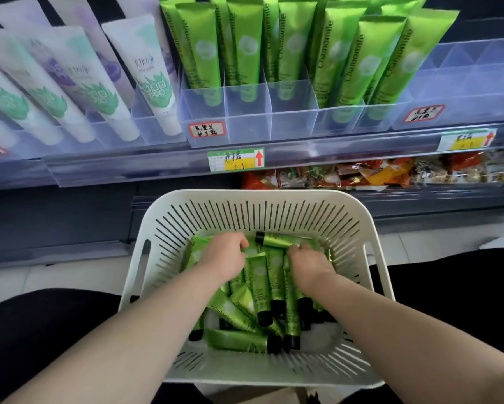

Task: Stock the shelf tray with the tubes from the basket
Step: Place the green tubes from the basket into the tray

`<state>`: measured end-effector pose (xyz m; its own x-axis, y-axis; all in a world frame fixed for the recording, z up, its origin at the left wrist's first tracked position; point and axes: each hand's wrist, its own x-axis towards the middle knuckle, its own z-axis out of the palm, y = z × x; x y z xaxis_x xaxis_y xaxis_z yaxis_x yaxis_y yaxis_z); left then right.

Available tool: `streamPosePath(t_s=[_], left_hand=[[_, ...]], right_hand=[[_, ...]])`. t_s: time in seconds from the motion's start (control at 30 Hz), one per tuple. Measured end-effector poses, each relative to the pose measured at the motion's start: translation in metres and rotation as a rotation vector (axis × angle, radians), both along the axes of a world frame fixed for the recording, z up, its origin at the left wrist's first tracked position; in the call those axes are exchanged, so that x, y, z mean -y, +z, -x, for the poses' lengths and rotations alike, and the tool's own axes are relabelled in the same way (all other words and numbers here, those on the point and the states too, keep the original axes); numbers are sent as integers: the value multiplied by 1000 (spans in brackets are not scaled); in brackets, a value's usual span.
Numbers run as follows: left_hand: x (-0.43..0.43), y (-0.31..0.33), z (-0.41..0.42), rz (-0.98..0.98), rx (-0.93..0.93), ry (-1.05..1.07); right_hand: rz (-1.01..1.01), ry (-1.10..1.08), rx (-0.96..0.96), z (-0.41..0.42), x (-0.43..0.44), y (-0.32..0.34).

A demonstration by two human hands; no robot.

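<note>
A white slotted basket (pixel 256 205) sits between my knees and holds several green tubes with black caps (pixel 261 287). Both my hands are down inside it. My left hand (pixel 226 253) has its fingers curled round a green tube at the far left of the pile. My right hand (pixel 309 265) grips another green tube (pixel 274 239) that lies across the far side, cap to the left. Above, the clear divided shelf tray (pixel 274 118) holds upright green tubes (pixel 245 48); its front compartments show bare plastic.
White and purple tubes (pixel 99 83) fill the tray to the left. Another clear tray (pixel 463 83) stands at the right. Price labels (pixel 235 160) run along the shelf rail. Snack packets (pixel 376 173) lie on the shelf below. My dark-clad knees flank the basket.
</note>
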<state>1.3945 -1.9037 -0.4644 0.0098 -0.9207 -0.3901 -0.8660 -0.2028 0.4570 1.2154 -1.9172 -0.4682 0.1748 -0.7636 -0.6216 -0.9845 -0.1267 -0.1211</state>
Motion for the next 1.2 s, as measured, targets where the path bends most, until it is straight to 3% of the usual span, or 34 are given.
streamPosePath(t_s=[0.2, 0.37, 0.77, 1.2], left_hand=[[4, -10, -3, -39, 0, 19], [3, -13, 2, -56, 20, 15], [6, -9, 26, -251, 159, 21], [-4, -12, 58, -387, 126, 268]], right_hand=[[-144, -212, -7, -7, -3, -5], [-171, -161, -21, -8, -3, -9], [113, -113, 226, 7, 14, 34], [317, -73, 344, 23, 17, 66]])
